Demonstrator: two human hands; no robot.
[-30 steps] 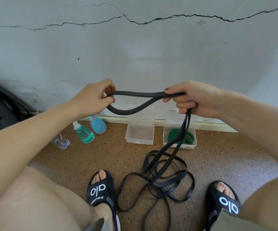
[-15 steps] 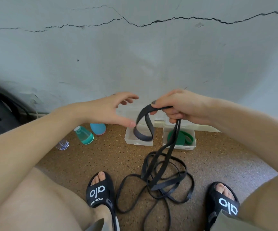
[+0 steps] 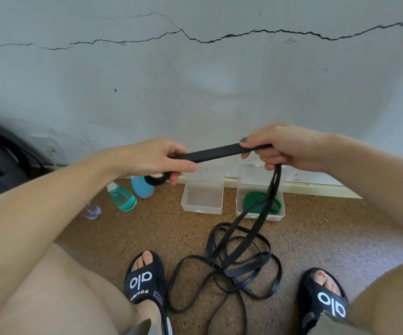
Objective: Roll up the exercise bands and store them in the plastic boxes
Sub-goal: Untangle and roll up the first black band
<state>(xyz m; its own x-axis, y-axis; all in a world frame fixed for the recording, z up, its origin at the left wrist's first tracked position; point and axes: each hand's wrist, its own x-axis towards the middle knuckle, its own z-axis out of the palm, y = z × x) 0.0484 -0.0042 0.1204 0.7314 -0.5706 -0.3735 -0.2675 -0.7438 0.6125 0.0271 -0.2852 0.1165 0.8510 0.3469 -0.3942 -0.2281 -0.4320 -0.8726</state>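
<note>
Left hand (image 3: 156,158): fingers curled round the black band (image 3: 216,152).
Right hand (image 3: 280,147): grips the same stretch, pulled taut.
Band: rest hangs to the floor (image 3: 147,233), tangled.
Boxes: empty box (image 3: 202,198), green band (image 3: 251,201) in the other, by the wall.

Pale grey-blue wall (image 3: 219,88) fills the upper half, crossed by a long jagged crack (image 3: 219,41) from 10 to 2 o'clock. A cream skirting board (image 3: 316,187) meets the speckled brown cork-like floor (image 3: 127,235). Light is soft and even.
</note>
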